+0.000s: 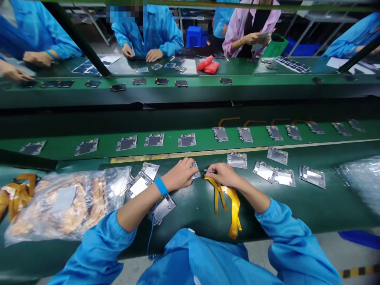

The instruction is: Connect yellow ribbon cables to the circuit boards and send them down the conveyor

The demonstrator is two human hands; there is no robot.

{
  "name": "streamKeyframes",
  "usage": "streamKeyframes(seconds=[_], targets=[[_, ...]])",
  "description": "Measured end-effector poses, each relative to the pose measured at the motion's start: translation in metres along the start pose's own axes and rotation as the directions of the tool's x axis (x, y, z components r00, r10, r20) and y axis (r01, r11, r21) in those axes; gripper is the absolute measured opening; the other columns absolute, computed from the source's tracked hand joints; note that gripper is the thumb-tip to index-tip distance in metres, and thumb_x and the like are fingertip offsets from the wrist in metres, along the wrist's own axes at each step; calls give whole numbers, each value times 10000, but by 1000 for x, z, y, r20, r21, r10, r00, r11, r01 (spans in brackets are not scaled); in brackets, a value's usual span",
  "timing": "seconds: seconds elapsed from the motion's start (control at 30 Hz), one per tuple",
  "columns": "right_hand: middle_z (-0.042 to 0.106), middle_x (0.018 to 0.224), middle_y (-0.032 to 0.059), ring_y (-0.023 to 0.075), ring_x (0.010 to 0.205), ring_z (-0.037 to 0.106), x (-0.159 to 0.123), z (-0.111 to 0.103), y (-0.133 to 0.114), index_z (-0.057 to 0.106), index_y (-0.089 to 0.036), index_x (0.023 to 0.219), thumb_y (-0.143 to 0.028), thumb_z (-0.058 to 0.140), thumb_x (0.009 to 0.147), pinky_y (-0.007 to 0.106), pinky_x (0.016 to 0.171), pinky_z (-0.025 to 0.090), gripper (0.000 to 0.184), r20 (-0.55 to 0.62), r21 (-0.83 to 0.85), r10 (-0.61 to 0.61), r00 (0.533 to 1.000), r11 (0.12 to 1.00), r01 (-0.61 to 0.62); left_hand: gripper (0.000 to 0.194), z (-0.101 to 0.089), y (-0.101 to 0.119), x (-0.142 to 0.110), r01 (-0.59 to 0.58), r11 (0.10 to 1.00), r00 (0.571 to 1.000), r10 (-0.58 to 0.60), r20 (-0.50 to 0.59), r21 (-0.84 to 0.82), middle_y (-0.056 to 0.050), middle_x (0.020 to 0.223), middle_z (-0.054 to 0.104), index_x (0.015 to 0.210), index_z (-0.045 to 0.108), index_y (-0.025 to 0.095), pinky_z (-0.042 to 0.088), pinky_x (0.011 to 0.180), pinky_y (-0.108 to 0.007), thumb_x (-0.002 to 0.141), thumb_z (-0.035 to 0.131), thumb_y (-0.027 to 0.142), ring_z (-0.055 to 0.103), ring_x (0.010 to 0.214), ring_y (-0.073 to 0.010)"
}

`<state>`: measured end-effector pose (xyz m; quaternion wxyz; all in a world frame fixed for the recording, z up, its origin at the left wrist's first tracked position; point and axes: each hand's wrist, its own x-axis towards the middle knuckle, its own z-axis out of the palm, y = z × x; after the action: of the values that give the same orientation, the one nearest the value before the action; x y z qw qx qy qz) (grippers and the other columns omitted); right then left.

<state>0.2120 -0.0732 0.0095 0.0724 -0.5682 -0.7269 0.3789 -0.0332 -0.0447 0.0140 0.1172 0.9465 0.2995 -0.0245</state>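
Observation:
My left hand (181,173), with a blue wrist strap (161,186) on its wrist, is closed over a small circuit board (195,170); most of that board is hidden under the fingers. To its right, my right hand (223,174) pinches a thin grey tool (210,171) whose tip points left, toward the board. Golden flex cables (233,208) lie on the bench just below the right hand, their upper ends close to its fingers. By my left forearm rest several loose circuit boards (140,185), some with a shiny silver patch.
Circuit boards (187,140) line the green conveyor belt (204,147) ahead; those on the right have orange cables attached. A plastic bag of flex cables (68,202) sits at left, clear plastic bags (363,178) at right. Co-workers (148,31) work across the line.

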Motion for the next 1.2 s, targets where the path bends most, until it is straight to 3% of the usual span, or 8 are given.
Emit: streamKeyframes(seconds=[0.23, 0.5, 1.2], targets=[[789, 933, 3, 178, 854, 683, 18, 1, -11, 790, -257, 1007, -336, 638, 969, 246, 657, 336, 175, -37, -97, 32, 999, 995, -35, 148, 11, -3, -4, -6, 999, 998, 4, -58, -36, -161, 1264, 523, 1028, 613, 173, 471, 996, -450, 883, 626, 149, 493, 1175, -314], [798, 972, 3, 191, 915, 699, 30, -5, -17, 790, -275, 1048, -331, 637, 984, 247, 659, 339, 175, 15, -189, 50, 999, 981, -46, 151, 15, -5, -5, -24, 999, 998, 22, -59, -27, -169, 1270, 521, 1044, 616, 170, 480, 998, -458, 896, 617, 143, 492, 1195, -321], [800, 971, 19, 212, 953, 719, 41, -12, -27, 800, -285, 969, -313, 642, 975, 252, 706, 415, 161, 100, -283, 19, 995, 959, 10, 161, 14, -7, -8, -76, 997, 995, 74, -73, -21, -177, 1311, 527, 1071, 628, 171, 486, 1006, -481, 914, 597, 151, 484, 1206, -330]])
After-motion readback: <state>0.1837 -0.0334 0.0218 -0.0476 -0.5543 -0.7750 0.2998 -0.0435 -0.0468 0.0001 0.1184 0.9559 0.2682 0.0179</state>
